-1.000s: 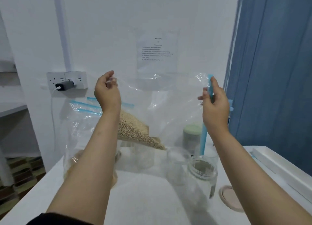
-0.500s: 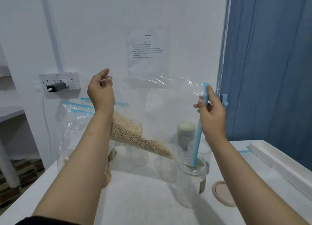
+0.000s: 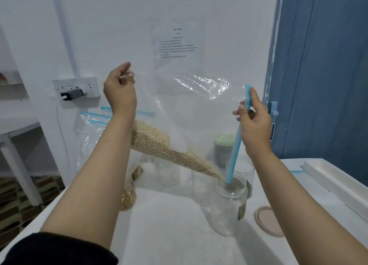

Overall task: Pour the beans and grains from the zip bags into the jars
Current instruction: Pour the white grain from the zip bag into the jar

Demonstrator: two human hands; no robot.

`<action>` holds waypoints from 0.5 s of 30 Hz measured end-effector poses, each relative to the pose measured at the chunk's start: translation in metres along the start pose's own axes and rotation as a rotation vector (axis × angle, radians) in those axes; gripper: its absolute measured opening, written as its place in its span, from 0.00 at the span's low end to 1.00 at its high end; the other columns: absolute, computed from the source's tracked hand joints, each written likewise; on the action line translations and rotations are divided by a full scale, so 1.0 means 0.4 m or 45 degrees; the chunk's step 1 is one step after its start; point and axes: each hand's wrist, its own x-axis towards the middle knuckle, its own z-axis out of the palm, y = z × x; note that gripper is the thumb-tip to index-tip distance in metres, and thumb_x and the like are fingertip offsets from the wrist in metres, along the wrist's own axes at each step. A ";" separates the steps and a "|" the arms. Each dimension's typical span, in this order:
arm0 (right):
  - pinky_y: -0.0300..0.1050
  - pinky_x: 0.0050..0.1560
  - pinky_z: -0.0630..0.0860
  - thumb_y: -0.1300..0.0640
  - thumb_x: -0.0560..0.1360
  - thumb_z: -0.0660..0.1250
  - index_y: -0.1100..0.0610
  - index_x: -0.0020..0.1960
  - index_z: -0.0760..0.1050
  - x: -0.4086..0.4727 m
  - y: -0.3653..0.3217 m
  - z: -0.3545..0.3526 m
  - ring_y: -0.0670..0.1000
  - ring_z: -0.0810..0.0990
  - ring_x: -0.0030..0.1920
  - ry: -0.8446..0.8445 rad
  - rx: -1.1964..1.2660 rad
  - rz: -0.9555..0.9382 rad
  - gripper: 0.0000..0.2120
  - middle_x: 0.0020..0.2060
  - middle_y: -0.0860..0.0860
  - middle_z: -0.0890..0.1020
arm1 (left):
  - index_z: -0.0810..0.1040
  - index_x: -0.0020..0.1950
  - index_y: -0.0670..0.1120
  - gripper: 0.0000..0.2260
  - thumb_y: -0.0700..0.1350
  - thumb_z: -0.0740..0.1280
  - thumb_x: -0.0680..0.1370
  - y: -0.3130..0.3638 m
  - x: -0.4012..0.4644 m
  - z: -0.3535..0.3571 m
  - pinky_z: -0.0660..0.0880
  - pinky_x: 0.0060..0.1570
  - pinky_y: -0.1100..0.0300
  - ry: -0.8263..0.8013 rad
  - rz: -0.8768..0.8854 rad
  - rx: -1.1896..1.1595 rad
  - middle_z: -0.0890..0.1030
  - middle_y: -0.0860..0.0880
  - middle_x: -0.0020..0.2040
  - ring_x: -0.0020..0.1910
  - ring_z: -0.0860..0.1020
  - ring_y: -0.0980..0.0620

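Grains, pale and small, are lying in a slanted heap inside the clear zip bag, which is hanging tilted above the white table. The left hand is pinching the bag's raised corner with curled fingers. The right hand is gripping the blue zip strip, whose lower end is dipping into the open jar. Grains seem to be reaching the jar's mouth, though glare is blurring this. A pink lid is lying just beside the jar.
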 end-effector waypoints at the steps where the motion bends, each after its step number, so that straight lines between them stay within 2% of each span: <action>1: 0.40 0.52 0.78 0.63 0.83 0.62 0.50 0.76 0.65 0.000 0.004 0.001 0.45 0.81 0.45 0.003 0.005 0.007 0.24 0.58 0.60 0.77 | 0.81 0.54 0.53 0.12 0.37 0.65 0.78 0.002 0.002 0.000 0.77 0.53 0.66 -0.007 0.005 0.002 0.81 0.51 0.46 0.43 0.78 0.57; 10: 0.50 0.59 0.78 0.60 0.83 0.63 0.49 0.77 0.65 -0.012 0.028 -0.007 0.46 0.80 0.48 0.005 0.039 0.035 0.24 0.54 0.52 0.76 | 0.82 0.56 0.52 0.12 0.38 0.65 0.78 0.010 0.003 0.011 0.76 0.54 0.65 -0.047 0.032 -0.002 0.82 0.50 0.47 0.44 0.78 0.57; 15: 0.57 0.63 0.76 0.60 0.82 0.64 0.48 0.77 0.65 -0.017 0.038 -0.012 0.48 0.81 0.48 0.018 0.006 0.010 0.26 0.57 0.56 0.76 | 0.82 0.56 0.52 0.11 0.38 0.66 0.78 0.018 0.005 0.021 0.75 0.52 0.67 -0.091 0.057 0.006 0.82 0.49 0.48 0.43 0.77 0.59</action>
